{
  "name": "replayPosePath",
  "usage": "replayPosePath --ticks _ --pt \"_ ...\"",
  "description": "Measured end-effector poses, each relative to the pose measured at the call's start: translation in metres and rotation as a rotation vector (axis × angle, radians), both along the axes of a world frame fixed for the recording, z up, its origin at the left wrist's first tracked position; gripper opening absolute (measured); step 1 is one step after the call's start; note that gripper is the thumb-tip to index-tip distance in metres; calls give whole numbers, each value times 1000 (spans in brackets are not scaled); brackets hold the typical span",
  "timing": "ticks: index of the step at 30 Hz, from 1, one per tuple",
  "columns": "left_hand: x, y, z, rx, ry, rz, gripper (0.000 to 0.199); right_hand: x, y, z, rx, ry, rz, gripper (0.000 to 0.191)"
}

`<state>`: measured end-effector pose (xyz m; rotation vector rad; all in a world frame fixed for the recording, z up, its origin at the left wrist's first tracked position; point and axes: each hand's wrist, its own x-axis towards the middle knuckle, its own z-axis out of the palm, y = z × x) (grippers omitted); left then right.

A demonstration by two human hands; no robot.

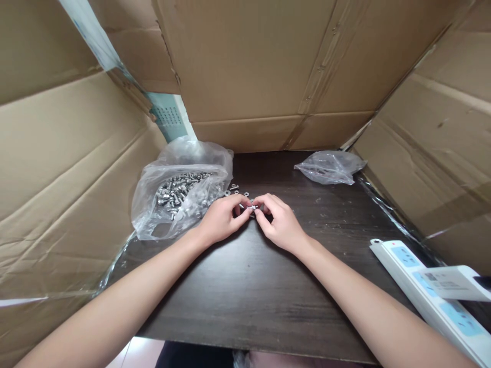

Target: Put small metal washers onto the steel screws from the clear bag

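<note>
My left hand [223, 214] and my right hand [279, 220] meet fingertip to fingertip low over the dark table. Between them is a small shiny bolt [253, 207], pinched from both sides; the fingers cover most of it. Whether a washer or nut sits on the bolt is too small to tell. Just beyond the fingers lie a few loose washers [246, 194] and another bolt [233, 187]. Left of my left hand, an open clear plastic bag holds many metal bolts [178, 191].
Cardboard walls [245, 61] enclose the dark table [245, 286] at the back and sides. A second clear plastic bag [332, 167] lies at the back right. At the right edge is a white power strip [418, 286] with a white plug-in adapter [456, 282].
</note>
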<state>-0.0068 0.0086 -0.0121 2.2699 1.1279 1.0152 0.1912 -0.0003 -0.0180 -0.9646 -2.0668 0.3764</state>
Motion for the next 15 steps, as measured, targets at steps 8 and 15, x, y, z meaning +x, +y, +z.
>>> replayPosePath --ticks 8,15 --pt "0 1 0 34 16 -20 10 -1 -2 2 -6 19 -11 12" --pt "-1 0 0 37 29 -5 8 -1 -2 2 19 34 3 13"
